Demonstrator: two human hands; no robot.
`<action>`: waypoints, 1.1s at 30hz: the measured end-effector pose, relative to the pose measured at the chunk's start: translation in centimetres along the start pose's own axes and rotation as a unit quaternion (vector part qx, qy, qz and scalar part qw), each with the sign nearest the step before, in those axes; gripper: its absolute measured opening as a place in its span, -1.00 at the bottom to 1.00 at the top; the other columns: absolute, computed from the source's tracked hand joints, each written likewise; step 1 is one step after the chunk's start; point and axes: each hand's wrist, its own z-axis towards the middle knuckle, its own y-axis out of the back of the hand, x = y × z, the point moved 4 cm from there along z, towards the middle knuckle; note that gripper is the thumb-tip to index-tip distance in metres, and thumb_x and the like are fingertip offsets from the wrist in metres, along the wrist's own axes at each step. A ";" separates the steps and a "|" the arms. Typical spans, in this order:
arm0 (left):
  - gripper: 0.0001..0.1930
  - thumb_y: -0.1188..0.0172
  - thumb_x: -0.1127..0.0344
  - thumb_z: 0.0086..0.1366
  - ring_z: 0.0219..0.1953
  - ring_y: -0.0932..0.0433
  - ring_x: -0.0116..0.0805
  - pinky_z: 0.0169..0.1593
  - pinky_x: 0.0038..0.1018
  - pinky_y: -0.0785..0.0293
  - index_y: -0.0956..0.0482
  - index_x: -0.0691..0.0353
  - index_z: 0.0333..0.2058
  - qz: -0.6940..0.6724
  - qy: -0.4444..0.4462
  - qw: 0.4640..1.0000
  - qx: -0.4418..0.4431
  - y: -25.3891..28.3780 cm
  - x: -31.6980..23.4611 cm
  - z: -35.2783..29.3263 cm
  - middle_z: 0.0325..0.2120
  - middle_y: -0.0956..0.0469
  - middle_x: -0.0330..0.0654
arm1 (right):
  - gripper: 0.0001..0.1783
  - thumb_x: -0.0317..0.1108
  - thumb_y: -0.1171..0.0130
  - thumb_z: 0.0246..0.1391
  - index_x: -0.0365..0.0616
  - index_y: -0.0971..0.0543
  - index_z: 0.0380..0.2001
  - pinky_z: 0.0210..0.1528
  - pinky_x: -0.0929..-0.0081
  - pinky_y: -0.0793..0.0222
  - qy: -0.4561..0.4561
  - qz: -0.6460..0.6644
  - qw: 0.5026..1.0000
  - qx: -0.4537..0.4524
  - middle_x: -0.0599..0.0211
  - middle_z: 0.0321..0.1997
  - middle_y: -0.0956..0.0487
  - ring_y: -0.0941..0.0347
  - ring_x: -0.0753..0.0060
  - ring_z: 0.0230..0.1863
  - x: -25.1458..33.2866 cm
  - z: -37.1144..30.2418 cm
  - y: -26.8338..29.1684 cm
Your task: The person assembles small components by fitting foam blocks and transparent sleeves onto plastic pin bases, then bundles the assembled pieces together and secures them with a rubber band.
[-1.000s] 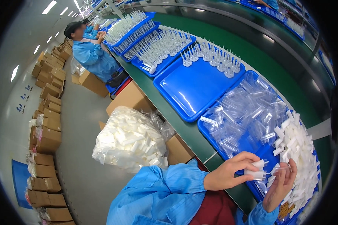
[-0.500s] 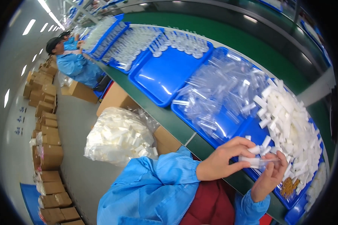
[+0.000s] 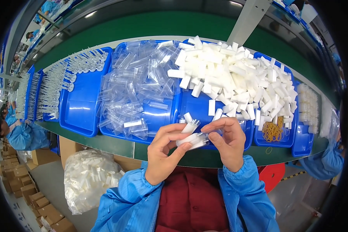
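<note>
My left hand point(image 3: 162, 154) is closed round two white foam blocks, held between fingers and thumb. The lower foam block point(image 3: 186, 140) sits partly inside a clear plastic sleeve point(image 3: 200, 141) that points right; the upper foam block point(image 3: 191, 127) also shows a clear end. Beside the sleeve's end is my right hand point(image 3: 230, 143), its thumb and fingers curved but apart; whether a fingertip touches the sleeve is unclear. Just beyond my hands lies a heap of white foam blocks point(image 3: 236, 73), over blue trays. To its left, many loose clear plastic sleeves point(image 3: 137, 83) fill another blue tray point(image 3: 158, 113).
Yellow-brown rubber bands point(image 3: 272, 130) lie at the right tray's near end. Further left, a blue tray point(image 3: 81, 102) carries clear stemmed parts point(image 3: 87, 62). A bag of foam blocks point(image 3: 91, 176) stands below the bench edge. A co-worker in blue point(image 3: 27, 135) is far left.
The view has swung right and now faces the trays squarely. My right fingers, earlier around the sleeve's end, are spread more. My left hand keeps its hold on the foam.
</note>
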 end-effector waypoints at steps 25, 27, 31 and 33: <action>-0.75 -0.41 0.54 0.07 -0.07 -0.58 -0.17 -0.05 -0.39 -0.53 -0.67 0.27 -0.22 0.277 -0.114 0.954 0.004 -0.3 -2.4 -0.4 -0.03 -0.54 -0.03 | -0.72 -0.36 -0.45 0.01 -0.12 -0.61 -0.21 -0.13 0.50 -0.41 0.057 -0.104 0.993 -0.028 0.36 -0.24 -0.68 -0.50 0.40 -0.20 0.1 -0.7 -0.7; -0.73 -0.41 0.54 0.06 -0.07 -0.60 -0.15 -0.05 -0.37 -0.54 -0.67 0.27 -0.21 0.300 -0.127 0.946 -0.001 -0.3 -1.8 -0.5 -0.03 -0.54 -0.03 | -0.72 -0.36 -0.45 0.01 -0.13 -0.61 -0.21 -0.14 0.50 -0.42 0.031 -0.076 0.996 -0.036 0.37 -0.24 -0.67 -0.50 0.40 -0.20 -0.1 -0.7 -0.7; -0.70 -0.41 0.56 0.03 -0.09 -0.63 -0.14 -0.08 -0.37 -0.58 -0.69 0.27 -0.20 0.344 -0.130 0.930 -0.008 -0.2 -2.3 -0.6 -0.04 -0.55 -0.03 | -0.73 -0.36 -0.44 0.02 -0.14 -0.61 -0.21 -0.11 0.50 -0.42 0.039 -0.111 0.993 -0.014 0.37 -0.23 -0.66 -0.48 0.42 -0.19 0.6 -0.6 -0.5; -0.72 -0.42 0.54 0.03 -0.18 -0.65 -0.17 -0.19 -0.41 -0.59 -0.69 0.26 -0.22 0.357 -0.159 0.920 -0.014 -0.3 -2.8 -0.2 -0.06 -0.57 -0.06 | -0.73 -0.36 -0.44 0.02 -0.13 -0.61 -0.21 -0.10 0.49 -0.41 0.059 -0.145 0.988 0.007 0.37 -0.22 -0.65 -0.48 0.42 -0.19 0.9 -0.5 -0.5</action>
